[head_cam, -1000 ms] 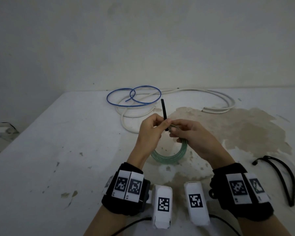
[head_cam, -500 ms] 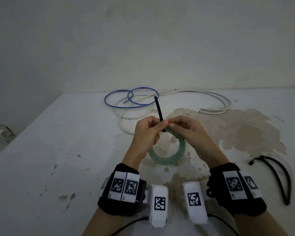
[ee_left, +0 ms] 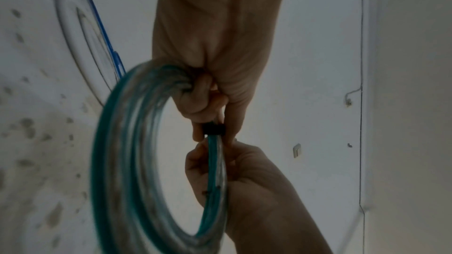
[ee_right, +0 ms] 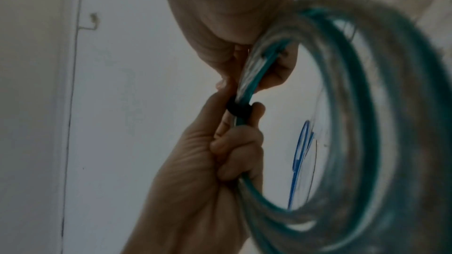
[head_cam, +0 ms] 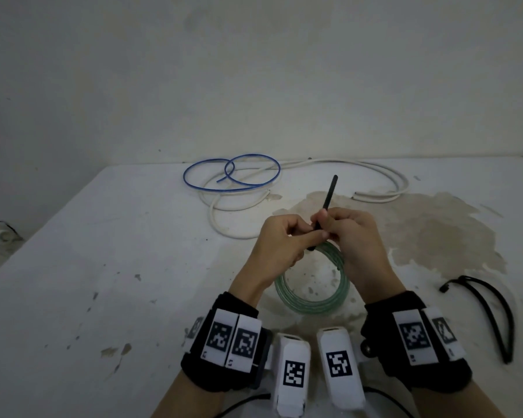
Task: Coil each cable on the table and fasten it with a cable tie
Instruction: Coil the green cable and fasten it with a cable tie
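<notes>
Both hands meet above the table around a green translucent cable coil [head_cam: 314, 300], which hangs below them. My left hand [head_cam: 287, 242] curls round the coil's top strands; its fingers [ee_left: 195, 101] grip the bundle. A black cable tie [head_cam: 329, 197] is looped round the coil as a dark band [ee_left: 214, 129], and its tail sticks up, leaning right. My right hand [head_cam: 344, 233] pinches that tail just above the band. The right wrist view shows the cable tie band [ee_right: 238, 110] round the coil [ee_right: 354, 123], between the two hands.
A loose blue cable [head_cam: 233, 173] and a long white cable [head_cam: 378, 176] lie at the table's far side. A black looped cord [head_cam: 495, 309] lies at the right. The table [head_cam: 103, 267] is white and stained; the wall stands just behind it.
The tie's tail, which leaned left and was pinched at my left thumb, now leans right in my right fingers. Both hands have shifted slightly right with the coil.
</notes>
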